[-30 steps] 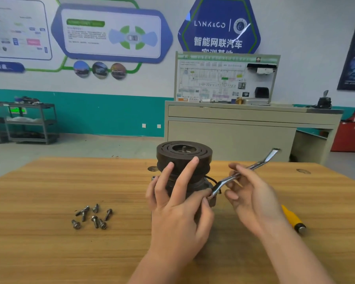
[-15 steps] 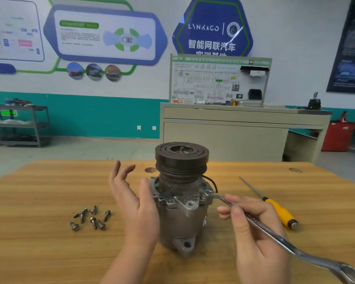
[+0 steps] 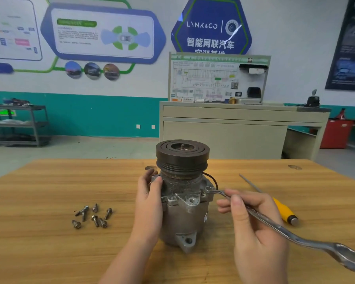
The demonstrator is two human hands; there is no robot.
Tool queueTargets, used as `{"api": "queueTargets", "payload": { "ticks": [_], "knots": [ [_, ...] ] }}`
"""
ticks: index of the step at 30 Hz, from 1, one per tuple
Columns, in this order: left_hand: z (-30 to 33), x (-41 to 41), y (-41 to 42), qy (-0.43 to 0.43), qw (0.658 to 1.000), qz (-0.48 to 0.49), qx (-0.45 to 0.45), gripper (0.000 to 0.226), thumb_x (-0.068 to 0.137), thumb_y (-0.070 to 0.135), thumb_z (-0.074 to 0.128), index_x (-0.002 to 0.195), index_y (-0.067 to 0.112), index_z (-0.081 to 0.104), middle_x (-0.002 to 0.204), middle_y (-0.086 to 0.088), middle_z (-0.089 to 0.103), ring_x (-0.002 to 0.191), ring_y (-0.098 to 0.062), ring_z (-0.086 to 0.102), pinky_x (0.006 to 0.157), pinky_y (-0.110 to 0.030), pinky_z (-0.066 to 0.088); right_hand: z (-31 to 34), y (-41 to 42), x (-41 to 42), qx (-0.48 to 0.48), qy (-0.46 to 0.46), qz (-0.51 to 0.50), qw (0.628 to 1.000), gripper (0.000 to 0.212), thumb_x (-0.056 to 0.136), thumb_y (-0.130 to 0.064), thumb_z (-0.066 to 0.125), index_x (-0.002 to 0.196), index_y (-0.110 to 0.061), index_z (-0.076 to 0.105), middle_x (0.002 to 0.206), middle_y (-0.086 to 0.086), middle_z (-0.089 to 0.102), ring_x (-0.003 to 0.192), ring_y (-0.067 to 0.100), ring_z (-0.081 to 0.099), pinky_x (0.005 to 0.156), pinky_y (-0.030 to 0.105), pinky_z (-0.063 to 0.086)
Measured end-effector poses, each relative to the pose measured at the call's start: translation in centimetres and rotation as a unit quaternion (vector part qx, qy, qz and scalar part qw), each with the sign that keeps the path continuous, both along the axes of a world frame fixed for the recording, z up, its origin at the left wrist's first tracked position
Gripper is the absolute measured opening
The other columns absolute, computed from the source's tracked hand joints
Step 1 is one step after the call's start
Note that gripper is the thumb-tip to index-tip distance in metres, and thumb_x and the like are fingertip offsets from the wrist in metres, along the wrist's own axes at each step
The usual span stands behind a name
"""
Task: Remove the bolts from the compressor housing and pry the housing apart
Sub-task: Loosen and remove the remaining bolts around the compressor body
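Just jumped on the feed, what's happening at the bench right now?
A person is taking apart a compressor standing upright on a wooden table. The left hand steadies its side while the right hand holds a wrench, its far end set on the housing's upper right flange. Several removed bolts lie to the left; a yellow-handled screwdriver lies to the right.
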State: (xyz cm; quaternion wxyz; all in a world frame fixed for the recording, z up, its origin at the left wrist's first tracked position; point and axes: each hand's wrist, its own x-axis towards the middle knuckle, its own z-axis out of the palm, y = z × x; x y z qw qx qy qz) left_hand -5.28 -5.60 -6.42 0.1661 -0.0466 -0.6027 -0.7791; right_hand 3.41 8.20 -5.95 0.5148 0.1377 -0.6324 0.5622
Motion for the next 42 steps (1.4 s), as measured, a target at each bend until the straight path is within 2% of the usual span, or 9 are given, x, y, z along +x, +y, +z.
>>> {"api": "queueTargets", "payload": {
  "ticks": [11,15,18,20,24,26,29,33,42],
  "knots": [
    [-0.1,0.1,0.1,0.002,1.000,0.020,-0.016,0.028,0.103,0.024,0.044,0.130,0.024,0.052,0.122,0.000,0.062,0.117,-0.015,0.057,0.104,-0.040,0.044,0.7,-2.6,0.4,0.151,-0.048,-0.160,0.974,0.019,0.095,-0.042,0.050,0.093,-0.025,0.057,0.084,-0.013,0.062,0.075,-0.011,0.056,0.066,-0.004,0.039],
    [-0.5,0.0,0.2,-0.011,0.999,0.033,-0.020,0.021,0.103,0.026,0.043,0.117,0.027,0.058,0.112,0.009,0.063,0.098,0.009,0.057,0.082,-0.017,0.043,1.0,-2.3,-0.4,-0.099,-0.007,-0.006,0.995,0.027,0.085,-0.012,0.048,0.100,-0.030,0.035,0.067,0.003,0.064,0.058,0.004,0.061,0.057,0.011,0.046],
    [-0.8,-0.1,0.5,-0.011,0.999,0.039,-0.030,0.019,0.104,0.026,0.040,0.109,0.032,0.058,0.108,0.012,0.063,0.086,0.020,0.057,0.066,-0.001,0.041,2.2,0.2,-2.6,-0.321,-0.042,0.127,0.938,0.026,0.080,-0.001,0.040,0.097,-0.021,0.039,0.057,0.010,0.062,0.037,0.018,0.045,0.040,0.019,0.034],
    [-0.9,0.1,0.5,-0.004,0.998,0.043,-0.046,0.024,0.104,0.038,0.040,0.124,0.030,0.051,0.121,0.009,0.060,0.113,0.006,0.055,0.083,-0.004,0.041,3.3,2.0,-4.8,-0.390,-0.121,0.202,0.890,0.023,0.085,0.006,0.033,0.092,-0.014,0.042,0.049,0.011,0.057,0.030,0.018,0.038,0.037,0.016,0.027],
    [-1.0,2.2,0.1,0.120,0.971,0.091,-0.186,0.095,0.073,0.076,0.049,0.149,0.027,0.021,0.152,0.006,0.029,0.141,-0.006,0.028,0.111,-0.015,0.025,4.5,4.4,-7.3,-0.451,-0.306,0.362,0.756,0.016,0.094,-0.001,0.035,0.082,-0.009,0.043,0.051,0.008,0.054,0.032,0.011,0.039,0.031,0.015,0.027],
    [-0.9,3.1,0.0,0.150,0.938,0.088,-0.301,0.127,0.056,0.094,0.052,0.155,0.030,0.004,0.160,0.012,0.012,0.148,-0.008,0.015,0.118,-0.026,0.017,5.0,5.6,-7.2,-0.491,-0.278,0.401,0.722,0.016,0.094,-0.004,0.040,0.081,-0.007,0.048,0.056,0.008,0.058,0.038,0.010,0.046,0.033,0.016,0.035],
    [-0.2,3.2,0.4,0.106,0.899,0.104,-0.412,0.137,0.042,0.095,0.059,0.149,0.050,-0.016,0.158,0.026,0.001,0.146,-0.001,0.006,0.121,-0.038,0.014,5.2,7.4,-5.9,-0.457,-0.207,0.394,0.770,0.017,0.092,-0.005,0.049,0.078,-0.007,0.058,0.066,0.008,0.064,0.049,0.013,0.057,0.044,0.018,0.045],
    [0.5,2.6,0.9,0.072,0.906,0.101,-0.405,0.124,0.052,0.064,0.083,0.153,0.032,0.020,0.143,0.017,0.033,0.127,0.009,0.029,0.113,-0.028,0.032,3.4,6.7,-3.9,-0.272,-0.182,0.369,0.870,0.022,0.080,-0.010,0.056,0.066,-0.021,0.070,0.073,0.009,0.069,0.058,0.016,0.065,0.054,0.021,0.052],
    [0.8,3.2,2.1,0.054,0.903,0.116,-0.410,0.116,0.054,0.059,0.081,0.152,0.025,0.026,0.141,0.016,0.031,0.121,0.015,0.028,0.098,0.002,0.021,2.5,5.6,-3.0,-0.176,-0.189,0.343,0.903,0.017,0.086,-0.013,0.062,0.072,-0.022,0.066,0.078,0.014,0.068,0.060,0.026,0.067,0.054,0.029,0.053]
  ]
}}
